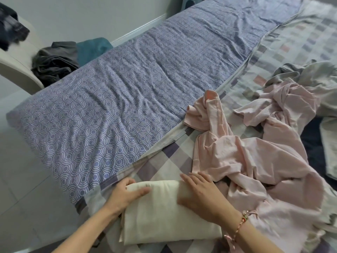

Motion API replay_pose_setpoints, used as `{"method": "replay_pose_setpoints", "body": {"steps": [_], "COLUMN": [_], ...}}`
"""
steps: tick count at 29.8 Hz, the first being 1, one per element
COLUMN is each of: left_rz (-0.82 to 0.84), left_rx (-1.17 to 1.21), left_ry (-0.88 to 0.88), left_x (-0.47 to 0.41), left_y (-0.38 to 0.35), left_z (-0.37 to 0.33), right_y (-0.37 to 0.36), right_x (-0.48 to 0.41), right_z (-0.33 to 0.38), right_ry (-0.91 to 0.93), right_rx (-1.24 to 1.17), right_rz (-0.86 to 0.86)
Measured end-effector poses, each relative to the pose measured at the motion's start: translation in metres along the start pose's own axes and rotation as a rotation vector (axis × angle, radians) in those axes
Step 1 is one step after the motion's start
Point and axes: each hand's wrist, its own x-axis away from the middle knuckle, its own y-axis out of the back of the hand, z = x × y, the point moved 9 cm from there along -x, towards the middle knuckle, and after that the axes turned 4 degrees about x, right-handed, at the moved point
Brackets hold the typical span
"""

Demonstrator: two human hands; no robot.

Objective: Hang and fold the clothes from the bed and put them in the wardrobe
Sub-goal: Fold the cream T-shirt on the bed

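A folded cream garment (164, 216) lies at the near edge of the bed. My left hand (125, 194) grips its far left corner, thumb on top and fingers tucked under the fold. My right hand (198, 194) lies flat on the right part of the fold, fingers straight and pressing down. Right beside it a crumpled pink garment (246, 152) spreads over the checked sheet (175, 161). A grey-green garment (306, 73) lies bunched further back on the right.
A long pad with a blue circle pattern (118, 99) covers the bed's left side. A pale chair (18, 70) on the left holds dark grey clothes (54, 61) and a teal cloth (93, 48). Dark fabric (310, 139) lies at the right.
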Motion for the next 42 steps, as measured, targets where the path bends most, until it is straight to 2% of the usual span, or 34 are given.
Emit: {"method": "replay_pose_setpoints", "body": {"steps": [3,6,9,11,13,15,18,19,20,22,26,29,34,36,39,40,41,42], "left_rz": [0.237,0.323,0.259,0.188,0.205,0.143,0.063,0.034,0.034,0.013,-0.038,-0.113,-0.326,-0.310,-0.580,-0.771,-0.812,-0.920], "left_rx": [0.136,0.036,0.060,0.124,0.139,0.192,0.317,0.367,0.414,0.510,0.504,0.502,0.585,0.582,0.683,0.743,0.754,0.806], "left_ry": [0.194,0.259,0.178,0.111,0.025,-0.025,-0.105,-0.154,-0.167,-0.229,-0.417,-0.467,-0.367,-0.321,-0.354,-0.367,-0.352,-0.333], "left_x": [0.013,0.040,0.057,0.077,0.097,0.108,0.121,0.145,0.147,0.174,0.258,0.331,0.478,0.509,0.597,0.648,0.657,0.688], "left_y": [-0.009,-0.010,-0.001,0.010,0.011,0.021,0.026,0.040,0.040,0.059,0.112,0.157,0.218,0.219,0.247,0.256,0.259,0.260], "left_z": [0.017,0.014,-0.021,-0.070,-0.124,-0.176,-0.233,-0.269,-0.274,-0.309,-0.356,-0.353,-0.284,-0.271,-0.232,-0.209,-0.209,-0.195], "right_y": [-0.002,0.018,0.045,0.087,0.136,0.192,0.250,0.294,0.294,0.314,0.347,0.379,0.445,0.466,0.507,0.520,0.528,0.537], "right_x": [-0.006,-0.006,0.006,0.013,0.017,0.014,0.011,0.014,0.019,0.022,0.030,0.037,0.046,0.048,0.054,0.067,0.073,0.083], "right_z": [-0.007,0.004,0.001,-0.017,-0.033,-0.049,-0.059,-0.052,-0.046,-0.036,0.020,0.082,0.194,0.211,0.303,0.356,0.357,0.385], "right_ry": [0.045,0.094,-0.039,-0.199,-0.294,-0.390,-0.398,-0.375,-0.386,-0.386,-0.282,-0.118,0.131,0.173,0.454,0.570,0.585,0.647], "right_rx": [0.080,0.094,-0.256,-0.541,-0.730,-0.909,-1.255,-1.342,-1.508,-1.668,-1.692,-1.654,-1.477,-1.435,-1.270,-1.209,-1.266,-1.278], "right_rz": [0.305,0.421,0.478,0.446,0.386,0.326,0.218,0.184,0.165,0.192,0.367,0.446,0.441,0.382,0.441,0.507,0.468,0.484]}}
